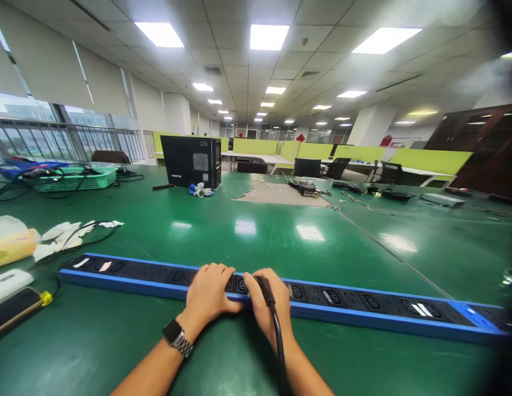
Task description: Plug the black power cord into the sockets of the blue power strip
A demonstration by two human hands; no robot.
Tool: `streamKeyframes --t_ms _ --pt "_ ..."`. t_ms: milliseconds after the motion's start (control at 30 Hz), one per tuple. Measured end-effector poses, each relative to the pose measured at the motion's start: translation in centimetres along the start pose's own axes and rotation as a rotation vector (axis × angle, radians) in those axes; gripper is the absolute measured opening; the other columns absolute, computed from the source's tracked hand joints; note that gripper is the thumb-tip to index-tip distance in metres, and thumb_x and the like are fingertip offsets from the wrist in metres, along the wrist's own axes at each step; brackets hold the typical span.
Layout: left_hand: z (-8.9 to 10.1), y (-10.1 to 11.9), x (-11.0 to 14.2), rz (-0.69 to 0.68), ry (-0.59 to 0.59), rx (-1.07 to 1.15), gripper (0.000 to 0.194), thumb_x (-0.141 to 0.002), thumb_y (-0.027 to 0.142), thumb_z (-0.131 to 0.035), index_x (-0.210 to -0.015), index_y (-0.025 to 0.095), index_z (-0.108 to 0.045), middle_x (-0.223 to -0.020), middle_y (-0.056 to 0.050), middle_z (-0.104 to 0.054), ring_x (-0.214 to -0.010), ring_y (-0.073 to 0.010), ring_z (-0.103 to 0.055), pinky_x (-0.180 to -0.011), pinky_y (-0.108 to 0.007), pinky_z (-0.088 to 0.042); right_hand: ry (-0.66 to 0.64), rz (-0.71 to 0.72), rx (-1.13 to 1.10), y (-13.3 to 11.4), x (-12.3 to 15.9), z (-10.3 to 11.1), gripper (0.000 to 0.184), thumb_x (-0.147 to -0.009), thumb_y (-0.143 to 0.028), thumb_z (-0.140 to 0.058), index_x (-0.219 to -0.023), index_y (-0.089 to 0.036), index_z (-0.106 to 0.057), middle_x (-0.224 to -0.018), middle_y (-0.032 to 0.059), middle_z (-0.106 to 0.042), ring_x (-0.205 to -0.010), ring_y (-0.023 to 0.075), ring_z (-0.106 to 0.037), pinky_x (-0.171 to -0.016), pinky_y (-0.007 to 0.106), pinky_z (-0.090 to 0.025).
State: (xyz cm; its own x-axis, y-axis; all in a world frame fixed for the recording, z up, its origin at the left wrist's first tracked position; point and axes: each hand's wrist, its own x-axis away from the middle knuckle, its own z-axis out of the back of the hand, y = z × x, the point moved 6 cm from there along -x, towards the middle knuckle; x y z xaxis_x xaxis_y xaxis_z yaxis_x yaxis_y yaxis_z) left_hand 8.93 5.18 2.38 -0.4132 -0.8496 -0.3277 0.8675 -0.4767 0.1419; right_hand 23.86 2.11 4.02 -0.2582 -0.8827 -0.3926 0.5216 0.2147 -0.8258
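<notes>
A long blue and black power strip (355, 303), with rows of sockets, lies across the green table in front of me. My left hand (210, 291) is wrapped over the strip near its middle, fingers over the far edge and thumb along the near side. Just to the right, my right hand (272, 305) grips the black plug of a power cord (277, 330) at the strip's top face. The cord runs down toward me over my right wrist. Whether the plug sits in a socket is hidden by my fingers.
At the left lie a phone (12, 311), a white device (10, 285), a yellow tissue pack (12, 242) and crumpled tissues (64, 239). Farther back stand a green basket (80, 180) with cables and a black computer case (190, 159). Loose parts (308, 188) lie at the far right.
</notes>
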Motion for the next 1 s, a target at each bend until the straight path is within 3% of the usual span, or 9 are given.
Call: streamKeyframes --t_ms 167,300,500,633,767,867,933,967,1000 --pt "-0.1 -0.1 0.1 -0.012 0.031 0.018 0.069 -0.056 0.061 -0.077 -0.111 0.020 -0.062 -0.103 -0.006 -0.066 -0.096 -0.0274 -0.057 -0.091 -0.042 -0.041 0.016 0.006 0.227 0.8 -1.1 1.7 0.045 -0.088 -0.054 -0.044 -0.067 -0.021 -0.068 -0.083 0.0079 -0.068 -0.083 0.0216 -0.058 -0.080 0.033 -0.040" --pt "-0.2 -0.2 0.1 -0.012 0.030 0.026 0.069 -0.056 0.062 -0.077 -0.109 0.021 -0.062 -0.103 -0.005 -0.066 -0.096 -0.0267 -0.057 -0.091 -0.042 -0.041 -0.068 0.006 0.492 0.7 -1.4 1.5 0.039 -0.088 -0.056 -0.046 -0.084 -0.028 -0.074 -0.105 0.0036 -0.070 -0.098 0.0242 -0.058 -0.087 0.036 -0.036" --pt "-0.1 -0.2 0.1 -0.022 0.029 0.041 0.069 -0.056 0.063 -0.076 -0.110 0.022 -0.061 -0.102 -0.005 -0.065 -0.096 -0.0271 -0.057 -0.090 -0.042 -0.041 -0.182 -0.039 0.672 0.4 -1.1 0.6 0.041 -0.091 -0.055 -0.041 -0.087 -0.029 -0.073 -0.092 0.0032 -0.074 -0.092 0.0240 -0.062 -0.083 0.034 -0.035" --pt "-0.2 -0.2 0.1 -0.024 0.029 0.040 0.067 -0.058 0.063 -0.075 -0.109 0.022 -0.061 -0.102 -0.006 -0.066 -0.096 -0.0272 -0.057 -0.090 -0.042 -0.041 -0.175 0.037 0.723 0.3 -0.4 -0.3 0.037 -0.090 -0.052 -0.045 -0.093 -0.027 -0.072 -0.098 0.0044 -0.073 -0.095 0.0238 -0.060 -0.090 0.036 -0.033" --pt "-0.2 -0.2 0.1 -0.023 0.030 0.031 0.066 -0.058 0.062 -0.075 -0.109 0.022 -0.061 -0.101 -0.006 -0.066 -0.096 -0.0275 -0.057 -0.090 -0.041 -0.041 -0.221 0.084 0.683 0.9 -0.2 -0.2 0.039 -0.089 -0.051 -0.047 -0.105 -0.024 -0.069 -0.108 0.0077 -0.071 -0.103 0.0254 -0.058 -0.097 0.041 -0.031" --pt "-0.1 -0.1 0.0 -0.019 0.023 0.025 0.066 -0.058 0.060 -0.075 -0.110 0.022 -0.062 -0.101 -0.006 -0.066 -0.095 -0.0273 -0.058 -0.089 -0.041 -0.041 -0.507 0.095 0.482 1.6 -1.4 1.1 0.060 -0.072 -0.045 -0.069 -0.127 -0.022 -0.059 -0.127 0.0089 -0.063 -0.116 0.0275 -0.054 -0.101 0.041 -0.033" --pt "0.0 -0.1 0.0 -0.016 0.020 0.019 0.066 -0.058 0.061 -0.075 -0.110 0.022 -0.062 -0.101 -0.006 -0.066 -0.095 -0.0273 -0.058 -0.088 -0.041 -0.042 -0.740 0.073 0.278 1.4 -2.5 1.9 0.076 -0.058 -0.036 -0.077 -0.131 -0.023 -0.056 -0.131 0.0072 -0.060 -0.116 0.0248 -0.057 -0.098 0.036 -0.040" --pt "0.0 -0.1 0.0 -0.015 0.020 0.016 0.065 -0.058 0.061 -0.075 -0.110 0.023 -0.062 -0.101 -0.006 -0.066 -0.095 -0.0273 -0.058 -0.088 -0.041 -0.042 -0.770 0.034 0.208 1.2 -3.3 2.2 0.069 -0.059 -0.033 -0.076 -0.125 -0.024 -0.061 -0.124 0.0050 -0.065 -0.109 0.0218 -0.061 -0.092 0.032 -0.044" --pt "0.0 -0.1 0.0 -0.014 0.020 0.015 0.065 -0.058 0.061 -0.075 -0.109 0.023 -0.062 -0.101 -0.006 -0.066 -0.095 -0.0273 -0.058 -0.088 -0.040 -0.042 -0.692 -0.025 0.203 1.0 -4.4 2.7 0.053 -0.062 -0.032 -0.072 -0.114 -0.024 -0.069 -0.111 0.0027 -0.071 -0.097 0.0188 -0.066 -0.085 0.028 -0.047"
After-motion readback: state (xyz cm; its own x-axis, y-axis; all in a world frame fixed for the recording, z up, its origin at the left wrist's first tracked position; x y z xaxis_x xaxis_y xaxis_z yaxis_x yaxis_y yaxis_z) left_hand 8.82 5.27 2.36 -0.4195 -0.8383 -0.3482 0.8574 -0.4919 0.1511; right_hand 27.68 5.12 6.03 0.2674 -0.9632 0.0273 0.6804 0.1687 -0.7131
